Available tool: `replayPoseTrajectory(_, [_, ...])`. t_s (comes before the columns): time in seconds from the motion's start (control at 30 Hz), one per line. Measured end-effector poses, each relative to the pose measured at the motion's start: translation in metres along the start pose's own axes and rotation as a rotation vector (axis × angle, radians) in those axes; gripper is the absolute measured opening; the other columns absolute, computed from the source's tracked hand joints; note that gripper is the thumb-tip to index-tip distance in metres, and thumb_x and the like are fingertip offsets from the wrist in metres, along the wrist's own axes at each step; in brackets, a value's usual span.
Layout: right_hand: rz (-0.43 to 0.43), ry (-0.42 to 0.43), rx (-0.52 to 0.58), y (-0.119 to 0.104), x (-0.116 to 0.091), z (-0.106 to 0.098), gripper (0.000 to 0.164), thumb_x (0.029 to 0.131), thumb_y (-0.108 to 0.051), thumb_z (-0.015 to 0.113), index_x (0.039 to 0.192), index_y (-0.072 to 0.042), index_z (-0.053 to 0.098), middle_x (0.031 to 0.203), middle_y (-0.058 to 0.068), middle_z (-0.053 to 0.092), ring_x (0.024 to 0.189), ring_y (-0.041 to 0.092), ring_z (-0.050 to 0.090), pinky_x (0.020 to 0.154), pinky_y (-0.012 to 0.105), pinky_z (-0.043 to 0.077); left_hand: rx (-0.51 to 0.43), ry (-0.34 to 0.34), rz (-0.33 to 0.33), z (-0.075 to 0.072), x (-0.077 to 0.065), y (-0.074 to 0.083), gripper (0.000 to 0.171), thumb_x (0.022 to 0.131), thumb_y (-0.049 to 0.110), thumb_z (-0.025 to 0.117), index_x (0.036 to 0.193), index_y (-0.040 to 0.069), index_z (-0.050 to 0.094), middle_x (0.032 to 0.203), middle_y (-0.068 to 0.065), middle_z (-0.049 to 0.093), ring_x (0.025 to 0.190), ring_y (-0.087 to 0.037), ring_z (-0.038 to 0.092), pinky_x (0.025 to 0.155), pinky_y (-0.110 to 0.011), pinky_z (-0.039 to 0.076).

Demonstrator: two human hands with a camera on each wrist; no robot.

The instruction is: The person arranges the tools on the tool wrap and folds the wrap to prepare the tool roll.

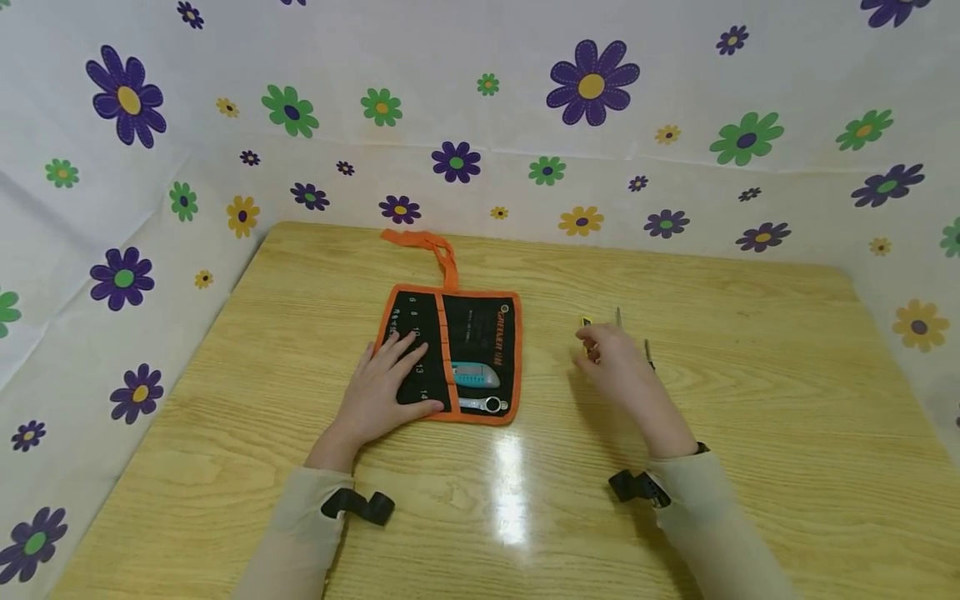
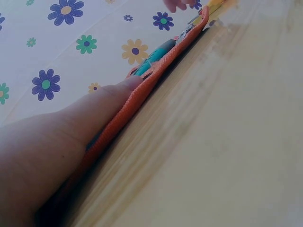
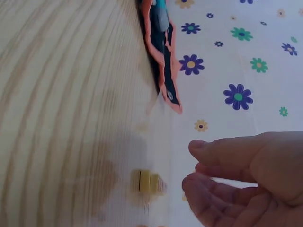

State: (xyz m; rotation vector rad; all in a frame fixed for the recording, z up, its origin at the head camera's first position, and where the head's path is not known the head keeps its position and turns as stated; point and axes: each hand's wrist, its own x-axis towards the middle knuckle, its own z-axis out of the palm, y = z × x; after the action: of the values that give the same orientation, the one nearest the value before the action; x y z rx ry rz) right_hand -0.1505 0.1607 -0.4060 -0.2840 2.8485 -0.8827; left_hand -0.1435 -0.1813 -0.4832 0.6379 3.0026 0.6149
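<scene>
My left hand (image 1: 384, 392) rests with spread fingers on the left half of a black tool pouch (image 1: 480, 321) with orange trim. In the left wrist view its thumb (image 2: 102, 111) presses along the pouch's near edge. A teal utility knife (image 1: 476, 375) and a ratchet wrench (image 1: 480, 404) poke out of the pouch pockets. Right of the pouch, my right hand (image 1: 618, 362) hovers over a small yellow-and-black object (image 1: 587, 321), partly hidden by it. From the right wrist, a gap shows between thumb and fingers, with the yellow object (image 3: 145, 181) apart from them.
Beyond the right hand lie a thin metal shaft (image 1: 618, 316) and a dark, slim tool (image 1: 648, 352), partly covered by the hand. An orange strap (image 1: 431, 242) trails from the pouch's top edge. Flower-printed cloth (image 1: 510, 108) hangs behind the wooden table (image 1: 787, 417).
</scene>
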Motion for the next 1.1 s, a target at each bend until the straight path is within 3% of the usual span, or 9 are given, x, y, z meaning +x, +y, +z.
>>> replayPoseTrajectory(0.17, [0.085, -0.014, -0.070, 0.008, 0.000, -0.004, 0.041, 0.090, -0.011, 0.067, 0.119, 0.012, 0.052, 0.104, 0.026, 0.058, 0.094, 0.037, 0.059, 0.075, 0.046, 0.051, -0.003, -0.003, -0.001, 0.000, 0.000, -0.001, 0.095, 0.076, 0.073, 0.059, 0.150, 0.019, 0.035, 0.157, -0.003, 0.022, 0.145, -0.027, 0.011, 0.115, -0.048, 0.001])
replayPoseTrajectory(0.3, [0.093, -0.036, -0.114, 0.012, 0.001, -0.002, 0.046, 0.088, -0.015, 0.070, 0.118, 0.014, 0.050, 0.092, 0.022, 0.060, 0.079, 0.030, 0.058, 0.066, 0.041, 0.049, -0.004, 0.003, 0.002, 0.000, 0.000, -0.001, 0.095, 0.076, 0.074, 0.059, 0.150, 0.019, 0.035, 0.157, -0.004, 0.023, 0.144, -0.027, 0.012, 0.115, -0.048, 0.002])
replayPoseTrajectory(0.43, [0.114, -0.082, -0.106, 0.015, 0.004, 0.001, 0.045, 0.088, -0.015, 0.070, 0.117, 0.012, 0.048, 0.082, 0.016, 0.060, 0.066, 0.022, 0.054, 0.055, 0.033, 0.045, -0.010, 0.015, 0.008, -0.001, -0.001, -0.001, 0.094, 0.076, 0.072, 0.061, 0.149, 0.018, 0.037, 0.156, -0.005, 0.024, 0.144, -0.027, 0.013, 0.115, -0.048, 0.002])
replayPoseTrajectory(0.7, [0.127, -0.109, -0.067, 0.015, 0.006, 0.002, 0.044, 0.086, -0.007, 0.063, 0.122, 0.011, 0.045, 0.081, 0.014, 0.054, 0.064, 0.022, 0.046, 0.052, 0.031, 0.039, -0.015, 0.010, 0.000, -0.003, -0.001, 0.001, 0.094, 0.076, 0.070, 0.063, 0.149, 0.018, 0.036, 0.156, -0.005, 0.023, 0.144, -0.026, 0.012, 0.116, -0.047, 0.001])
replayPoseTrajectory(0.9, [0.114, -0.042, -0.090, 0.010, 0.008, 0.002, 0.042, 0.081, -0.009, 0.062, 0.117, 0.013, 0.053, 0.089, 0.016, 0.054, 0.072, 0.025, 0.047, 0.056, 0.031, 0.039, -0.016, 0.017, 0.004, -0.003, -0.001, 0.001, 0.094, 0.076, 0.069, 0.064, 0.149, 0.017, 0.037, 0.156, -0.005, 0.024, 0.144, -0.027, 0.013, 0.116, -0.047, 0.001])
replayPoseTrajectory(1.1, [0.001, 0.132, -0.073, -0.001, 0.006, 0.008, 0.030, 0.083, -0.006, 0.062, 0.108, 0.010, 0.060, 0.099, 0.023, 0.055, 0.078, 0.029, 0.051, 0.064, 0.039, 0.044, -0.023, 0.022, 0.014, -0.001, -0.002, 0.000, 0.095, 0.075, 0.073, 0.060, 0.148, 0.016, 0.038, 0.156, -0.006, 0.025, 0.144, -0.029, 0.014, 0.115, -0.048, 0.002])
